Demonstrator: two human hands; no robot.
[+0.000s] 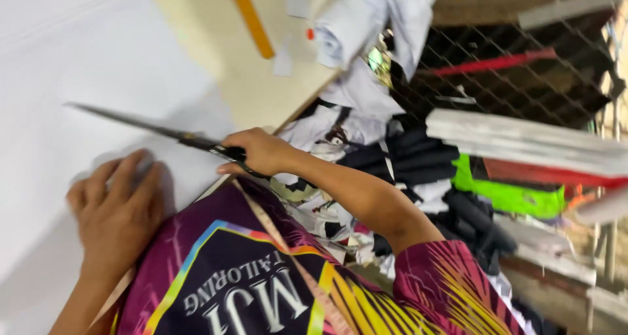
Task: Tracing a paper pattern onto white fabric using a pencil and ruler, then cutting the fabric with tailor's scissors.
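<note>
My right hand [257, 152] grips the handles of long dark scissors [140, 127], whose blades point left over a sheet of white fabric [91, 73] on the table. My left hand [118, 207] lies flat on the white fabric near the table's front edge, fingers spread, just below the blades. The blades look nearly together. A measuring tape [275, 230] hangs over my patterned shirt.
A cream table top [222, 53] carries an orange ruler [252, 21] and paper scraps at the back. Beside the table's right edge lie heaps of white, black and neon green cloth [510, 194], in front of wire mesh [510, 60] and pale boards.
</note>
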